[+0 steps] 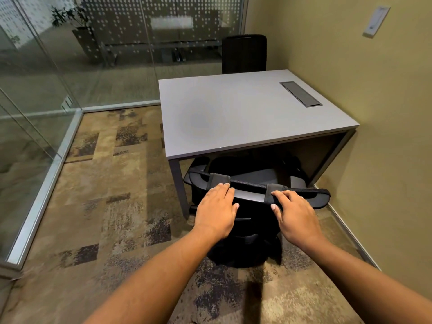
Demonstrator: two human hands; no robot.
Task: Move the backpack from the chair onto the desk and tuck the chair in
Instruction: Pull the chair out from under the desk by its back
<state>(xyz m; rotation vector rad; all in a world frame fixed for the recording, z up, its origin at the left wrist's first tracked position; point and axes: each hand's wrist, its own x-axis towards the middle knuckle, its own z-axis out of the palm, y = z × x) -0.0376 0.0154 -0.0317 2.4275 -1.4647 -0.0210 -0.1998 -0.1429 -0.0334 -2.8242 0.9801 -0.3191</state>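
A black office chair point(252, 195) stands at the near side of the grey desk point(233, 113), with its seat pushed partly under the desk's edge. My left hand point(216, 210) and my right hand point(295, 215) both lie on the top edge of the chair's backrest, fingers curled over it. Beyond the backrest a dark bulky shape point(233, 163) sits on the seat in the desk's shadow. I cannot tell whether it is the backpack. The desk top carries nothing loose.
A dark cable hatch point(300, 93) is set into the desk's far right. A second black chair point(244, 53) stands behind the desk. Glass walls point(46, 90) close the left side and a yellow wall point(385, 136) the right. Patterned carpet point(112, 183) spreads to my left.
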